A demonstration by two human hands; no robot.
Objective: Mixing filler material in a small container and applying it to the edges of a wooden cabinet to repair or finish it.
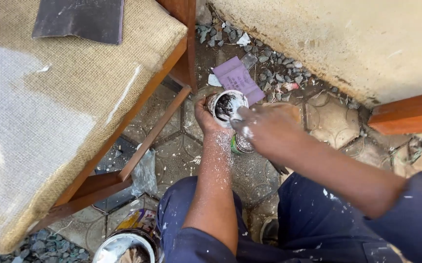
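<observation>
My left hand [204, 118] grips the side of a small open tin [226, 105] with dark paste inside, held just above the paved ground. My right hand [268, 127], dusted white, reaches over the tin's rim with its fingers closed around something I cannot make out. Under my right hand stands a second small can [240, 145] with a green label. Both forearms are speckled with white dust.
A wooden chair [158, 127] with a woven tan seat smeared white fills the left; a dark sandpaper sheet [80, 19] lies on it. A purple paper [237, 78] lies by gravel at the wall. An open paint can [125, 246] stands by my left knee.
</observation>
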